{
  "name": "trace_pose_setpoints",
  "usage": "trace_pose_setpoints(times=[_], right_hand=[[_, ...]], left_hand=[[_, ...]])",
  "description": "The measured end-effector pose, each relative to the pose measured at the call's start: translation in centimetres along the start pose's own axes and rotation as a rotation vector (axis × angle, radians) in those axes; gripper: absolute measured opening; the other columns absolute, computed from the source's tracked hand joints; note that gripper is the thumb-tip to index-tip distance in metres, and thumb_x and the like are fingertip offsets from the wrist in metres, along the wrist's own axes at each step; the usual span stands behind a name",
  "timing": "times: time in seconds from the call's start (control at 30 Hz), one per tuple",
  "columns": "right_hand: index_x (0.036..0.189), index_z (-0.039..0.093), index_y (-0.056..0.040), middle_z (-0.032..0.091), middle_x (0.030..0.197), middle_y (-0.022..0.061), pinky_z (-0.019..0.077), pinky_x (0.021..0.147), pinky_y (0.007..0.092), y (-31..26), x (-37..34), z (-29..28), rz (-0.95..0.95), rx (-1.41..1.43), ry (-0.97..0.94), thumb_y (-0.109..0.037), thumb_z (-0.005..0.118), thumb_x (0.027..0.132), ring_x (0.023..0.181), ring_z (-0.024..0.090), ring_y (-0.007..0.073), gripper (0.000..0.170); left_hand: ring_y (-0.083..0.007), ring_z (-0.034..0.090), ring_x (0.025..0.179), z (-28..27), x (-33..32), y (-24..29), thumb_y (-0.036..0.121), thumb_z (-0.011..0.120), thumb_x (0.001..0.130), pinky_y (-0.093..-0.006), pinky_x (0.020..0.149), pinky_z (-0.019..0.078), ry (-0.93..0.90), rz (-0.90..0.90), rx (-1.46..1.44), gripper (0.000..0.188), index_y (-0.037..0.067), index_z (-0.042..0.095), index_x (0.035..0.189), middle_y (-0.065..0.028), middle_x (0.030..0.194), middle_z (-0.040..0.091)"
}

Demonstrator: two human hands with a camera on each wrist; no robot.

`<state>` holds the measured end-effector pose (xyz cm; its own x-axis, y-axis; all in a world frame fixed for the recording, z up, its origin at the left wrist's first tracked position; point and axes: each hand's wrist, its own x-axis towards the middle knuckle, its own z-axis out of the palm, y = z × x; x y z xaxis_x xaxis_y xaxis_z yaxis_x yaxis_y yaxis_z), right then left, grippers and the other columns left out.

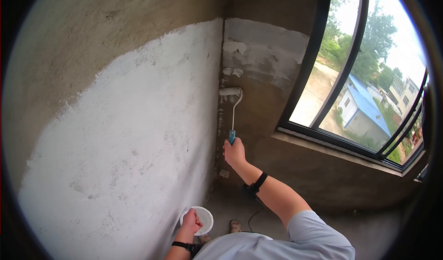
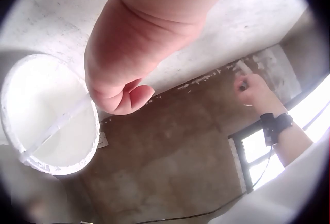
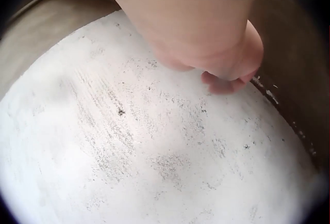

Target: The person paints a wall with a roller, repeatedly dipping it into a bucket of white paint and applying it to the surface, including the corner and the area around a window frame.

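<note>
My right hand (image 1: 234, 153) grips the blue handle of a paint roller (image 1: 235, 110). The roller's white sleeve lies level against the bare brown wall beside the corner, below a whitened patch. In the right wrist view the curled right hand (image 3: 227, 64) shows, with the roller hidden behind it. My left hand (image 1: 191, 221) holds a white bucket (image 1: 208, 219) low beside the white wall. In the left wrist view, the bucket's handle (image 2: 56, 126) crosses its mouth and runs to the curled fingers of the left hand (image 2: 121, 74). Pale white paint shows inside.
The left wall (image 1: 124, 135) is painted white with thin, speckled spots and bare plaster above. A dark-framed window (image 1: 318, 126) with a sill is on the right. An outlet box (image 1: 224, 173) sits low near the corner. A dark cable (image 2: 191, 215) hangs by the body.
</note>
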<state>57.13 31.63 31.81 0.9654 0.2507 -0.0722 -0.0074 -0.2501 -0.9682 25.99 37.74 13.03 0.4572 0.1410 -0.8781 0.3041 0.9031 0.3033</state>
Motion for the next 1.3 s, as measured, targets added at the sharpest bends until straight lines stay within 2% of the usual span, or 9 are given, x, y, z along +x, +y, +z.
trace_pose_setpoints(times=[0.17,0.23,0.27,0.33,0.53,0.6,0.83,1.07,1.3], right_hand=[[0.099,0.056,0.0012,0.066,0.079,0.0110,0.0512,0.057,0.0388,-2.4,0.6,0.3,-0.175,-0.185,0.079,-0.021,0.059,0.100,0.065,0.065,0.0220,0.023],[0.098,0.060,0.0026,0.069,0.083,0.0176,0.0524,0.071,0.0440,-4.2,-0.6,-0.4,-0.168,-0.299,0.132,-0.025,0.061,0.099,0.077,0.068,0.0321,0.028],[0.098,0.060,0.0026,0.069,0.083,0.0176,0.0524,0.071,0.0440,-4.8,-1.0,-1.1,-0.176,-0.304,0.128,-0.025,0.061,0.099,0.077,0.068,0.0321,0.028],[0.101,0.060,0.0048,0.068,0.091,0.0273,0.0515,0.079,0.0501,-5.8,-1.6,-3.2,-0.254,-0.391,0.144,-0.030,0.060,0.099,0.091,0.067,0.0460,0.035],[0.105,0.060,0.0018,0.069,0.095,0.0270,0.0511,0.081,0.0539,-8.6,-0.1,-10.8,-0.389,-0.726,0.193,-0.026,0.063,0.096,0.093,0.065,0.0481,0.029],[0.102,0.060,0.0007,0.069,0.094,0.0248,0.0509,0.079,0.0546,-9.9,0.4,-13.3,-0.484,-0.770,0.231,-0.025,0.064,0.096,0.092,0.066,0.0463,0.027],[0.102,0.061,-0.0067,0.068,0.086,0.0169,0.0526,0.073,0.0513,-12.8,0.9,-18.7,-0.610,-1.060,0.249,-0.024,0.064,0.095,0.085,0.067,0.0408,0.019],[0.105,0.060,-0.0063,0.068,0.090,0.0178,0.0527,0.074,0.0519,-15.0,1.2,-16.7,-0.577,-1.152,0.215,-0.024,0.060,0.097,0.087,0.067,0.0413,0.020],[0.105,0.059,-0.0035,0.070,0.096,0.0197,0.0545,0.079,0.0508,-19.0,2.1,-13.4,-0.497,-1.248,0.124,-0.023,0.059,0.098,0.094,0.069,0.0407,0.021]], left_hand=[[-0.0142,0.033,0.046,0.0,0.1,0.5,0.021,0.057,0.084,-0.0354,0.051,0.0363,-0.005,-0.002,-0.066,0.019,0.016,0.045,0.069,0.0012,0.053,0.034],[-0.0137,0.032,0.045,0.3,0.0,0.7,0.020,0.056,0.083,-0.0355,0.052,0.0359,0.000,-0.008,-0.086,0.018,0.016,0.045,0.069,0.0015,0.053,0.034],[-0.0137,0.032,0.045,0.4,0.0,0.6,0.020,0.056,0.083,-0.0355,0.052,0.0359,-0.006,-0.008,-0.094,0.018,0.016,0.045,0.069,0.0015,0.053,0.034],[-0.0135,0.031,0.045,0.5,0.0,0.8,0.019,0.056,0.082,-0.0358,0.052,0.0356,-0.010,-0.009,-0.095,0.018,0.017,0.045,0.069,0.0016,0.053,0.033],[-0.0142,0.030,0.046,0.7,0.0,0.9,0.024,0.057,0.087,-0.0361,0.053,0.0342,-0.005,0.003,-0.089,0.023,0.017,0.043,0.069,0.0018,0.053,0.032],[-0.0142,0.030,0.046,0.6,-0.1,1.0,0.026,0.057,0.089,-0.0363,0.053,0.0342,0.010,-0.004,-0.091,0.025,0.017,0.044,0.070,0.0020,0.052,0.032],[-0.0143,0.029,0.045,0.7,0.4,1.1,0.032,0.054,0.092,-0.0366,0.053,0.0340,0.020,-0.020,-0.100,0.028,0.017,0.044,0.070,0.0022,0.051,0.031],[-0.0141,0.029,0.045,0.5,0.3,0.8,0.036,0.055,0.092,-0.0364,0.054,0.0342,0.030,-0.004,-0.128,0.030,0.017,0.044,0.071,0.0027,0.051,0.032],[-0.0130,0.030,0.046,-0.4,0.3,0.4,0.054,0.055,0.093,-0.0357,0.055,0.0338,-0.001,-0.006,-0.180,0.042,0.017,0.046,0.075,0.0042,0.053,0.032]])
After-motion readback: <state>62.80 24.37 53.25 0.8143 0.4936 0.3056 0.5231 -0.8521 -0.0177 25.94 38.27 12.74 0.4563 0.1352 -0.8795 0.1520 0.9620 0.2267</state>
